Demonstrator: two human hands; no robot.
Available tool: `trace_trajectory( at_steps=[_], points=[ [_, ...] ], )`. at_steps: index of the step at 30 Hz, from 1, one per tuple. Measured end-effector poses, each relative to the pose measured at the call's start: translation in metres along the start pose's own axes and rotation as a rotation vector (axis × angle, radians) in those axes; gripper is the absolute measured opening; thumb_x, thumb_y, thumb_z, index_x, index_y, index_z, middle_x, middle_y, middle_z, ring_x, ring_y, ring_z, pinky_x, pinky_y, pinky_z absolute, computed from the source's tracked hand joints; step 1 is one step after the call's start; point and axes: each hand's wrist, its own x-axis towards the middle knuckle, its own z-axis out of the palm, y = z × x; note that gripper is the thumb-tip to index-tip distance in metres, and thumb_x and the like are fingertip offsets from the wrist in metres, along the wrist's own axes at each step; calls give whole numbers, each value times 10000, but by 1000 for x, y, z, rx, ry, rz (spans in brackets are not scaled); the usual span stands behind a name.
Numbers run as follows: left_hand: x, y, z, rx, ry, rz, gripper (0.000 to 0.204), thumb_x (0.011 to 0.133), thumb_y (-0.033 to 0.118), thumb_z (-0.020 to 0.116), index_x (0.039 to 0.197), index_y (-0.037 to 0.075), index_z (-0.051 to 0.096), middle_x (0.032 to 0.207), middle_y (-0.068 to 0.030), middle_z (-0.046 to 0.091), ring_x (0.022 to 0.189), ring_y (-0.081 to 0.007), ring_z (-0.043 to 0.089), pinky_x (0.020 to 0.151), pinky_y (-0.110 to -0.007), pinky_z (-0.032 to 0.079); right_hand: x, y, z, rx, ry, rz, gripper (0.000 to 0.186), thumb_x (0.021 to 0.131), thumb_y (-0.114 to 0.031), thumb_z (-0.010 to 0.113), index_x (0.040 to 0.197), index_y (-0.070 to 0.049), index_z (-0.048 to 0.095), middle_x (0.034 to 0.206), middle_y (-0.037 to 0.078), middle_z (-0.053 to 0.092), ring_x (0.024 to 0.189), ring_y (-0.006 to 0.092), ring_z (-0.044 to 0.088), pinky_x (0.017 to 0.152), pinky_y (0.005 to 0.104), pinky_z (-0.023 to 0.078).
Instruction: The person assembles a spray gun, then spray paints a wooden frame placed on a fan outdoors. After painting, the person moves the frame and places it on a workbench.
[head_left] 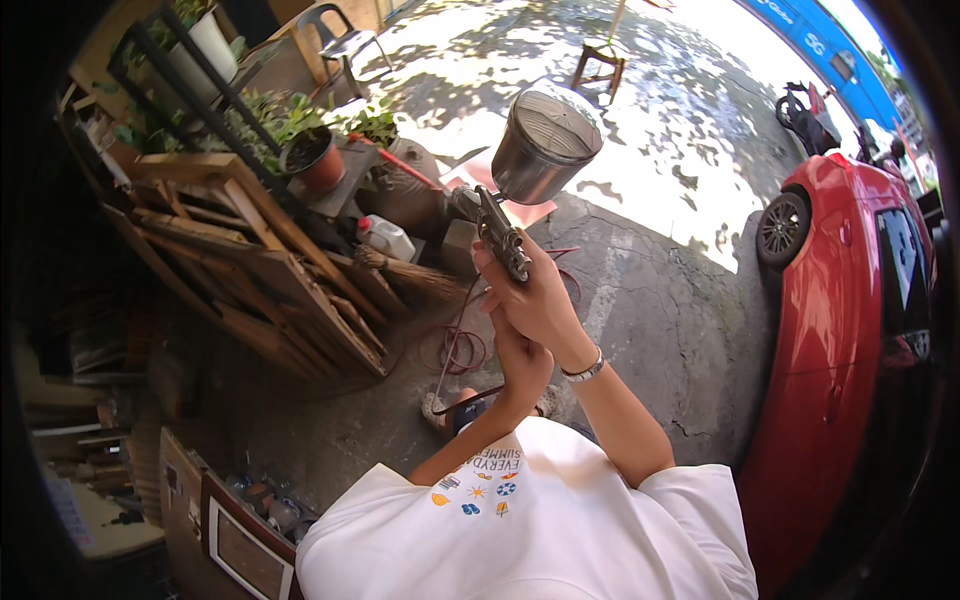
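Left of the red car, a spray gun with a metal cup is held up, the right hand clamped on its handle, the left hand closed just beneath it.

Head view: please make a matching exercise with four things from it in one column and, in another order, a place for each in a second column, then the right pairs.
Things:
1. metal spray gun with a round silver cup
2. shiny red car
3. terracotta plant pot
4. silver wristwatch band

Places:
A. at the right edge, parked on the concrete
B. on the person's right wrist
C. on the stand above the stacked wooden pallets, upper left
D. held up in the right hand

Pairs: 1-D, 2-A, 3-C, 4-B
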Motion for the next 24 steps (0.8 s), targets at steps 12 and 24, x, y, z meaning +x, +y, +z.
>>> trace_trajectory(
  at_steps=[12,24],
  points=[
    [-12,-15,287,-152,-1132,-434,289,879,110,668,1102,-2,521,746,-62,559,674,-134,565,581,-291,429,-23,2,-317,-79,697,-175,256,940,-228,658,1029,13,657,734,43,680,661,55,585,591,233,457],
    [82,-294,408,351,-1185,-488,179,888,188,664,912,11,656,730,-165,647,631,-243,608,610,-369,468,103,-31,-636,-169,945,-272,345,986,-325,575,1093,3,595,825,56,656,348,21,392,300,197,242]
  ],
)
